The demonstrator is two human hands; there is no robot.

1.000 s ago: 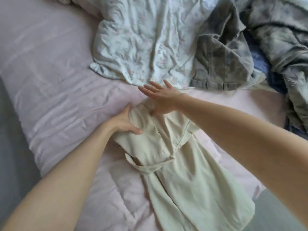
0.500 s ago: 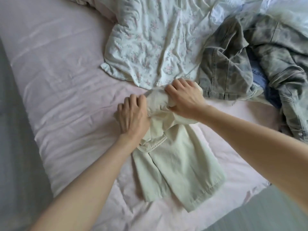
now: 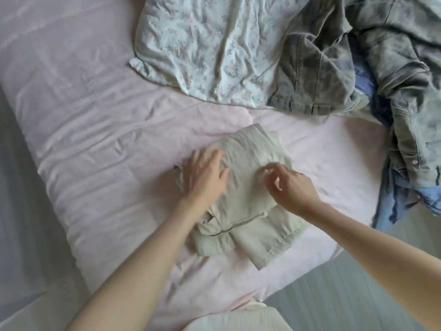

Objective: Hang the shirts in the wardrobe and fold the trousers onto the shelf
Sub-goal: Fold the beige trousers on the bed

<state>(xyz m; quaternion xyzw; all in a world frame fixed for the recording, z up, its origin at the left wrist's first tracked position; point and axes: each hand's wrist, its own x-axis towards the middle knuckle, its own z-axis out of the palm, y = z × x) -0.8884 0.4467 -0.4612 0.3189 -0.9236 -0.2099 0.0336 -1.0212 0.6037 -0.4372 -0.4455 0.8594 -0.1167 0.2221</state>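
Pale beige trousers [image 3: 250, 220] lie folded in a compact stack on the pink bed sheet [image 3: 100, 144]. My left hand [image 3: 205, 175] rests flat on the left part of the top fold, fingers straight. My right hand [image 3: 288, 187] hovers over the right side of the fold with fingers loosely curled, holding nothing. A floral white shirt [image 3: 210, 48] lies crumpled at the far side of the bed.
A grey-green washed denim garment [image 3: 319, 68] is heaped at the back right, with blue denim [image 3: 429, 199] under it near the bed's right edge. The bed's corner and pale floor [image 3: 358, 295] lie at the lower right.
Both hands gripped the trousers' upper end and brought it over toward me, making a folded stack. They have let go; the left now presses flat, the right is lifted.
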